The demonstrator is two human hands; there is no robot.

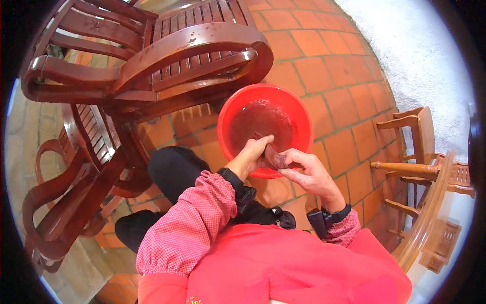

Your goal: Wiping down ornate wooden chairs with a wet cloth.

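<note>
A round red plastic basin (303, 114) with murky water in it stands on the tiled floor before me. Above its near rim, a wet, dark reddish-brown cloth (274, 157) is bunched between my two hands. My left hand (253, 152) grips the cloth at its left part, with the thumb on top, over the basin. My right hand (309, 173) pinches the other end between thumb and fingers, just past the basin's near right rim. The fingers under the cloth are partly hidden.
A dark red wooden armchair (197, 38) with water drops on its arm stands close behind the basin to the left. Another slatted wooden seat (76, 182) is at the left. At the right are lighter wooden chairs (423, 133) and a wooden table edge (429, 209). Terracotta tiles (315, 76) cover the floor.
</note>
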